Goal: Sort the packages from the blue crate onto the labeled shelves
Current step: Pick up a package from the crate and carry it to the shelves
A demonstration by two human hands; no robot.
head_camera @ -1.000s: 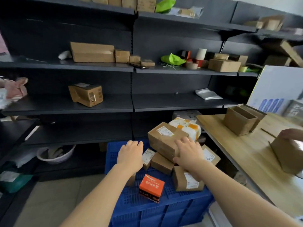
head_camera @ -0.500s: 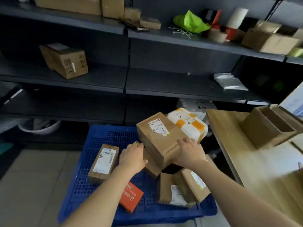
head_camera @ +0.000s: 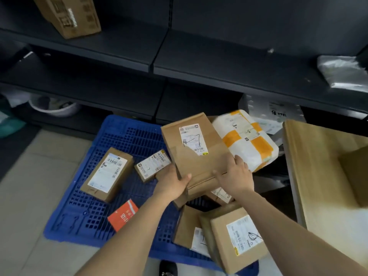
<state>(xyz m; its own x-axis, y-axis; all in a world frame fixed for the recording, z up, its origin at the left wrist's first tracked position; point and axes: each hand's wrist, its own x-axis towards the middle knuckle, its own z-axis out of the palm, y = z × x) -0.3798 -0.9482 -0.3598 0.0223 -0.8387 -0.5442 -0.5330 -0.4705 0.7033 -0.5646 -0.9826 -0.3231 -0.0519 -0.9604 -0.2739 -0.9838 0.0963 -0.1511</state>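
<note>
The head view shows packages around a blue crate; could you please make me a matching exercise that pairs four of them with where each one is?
Things:
1. large brown box
2. small orange box
3. white parcel with orange tape
4. grey plastic bag

Places:
A. on the dark shelf, far right
B. gripped between the left hand and the right hand
C. lying on the near left part of the blue crate
D. just right of the held box, beyond the right hand

Pairs: 1-B, 2-C, 3-D, 4-A.
</note>
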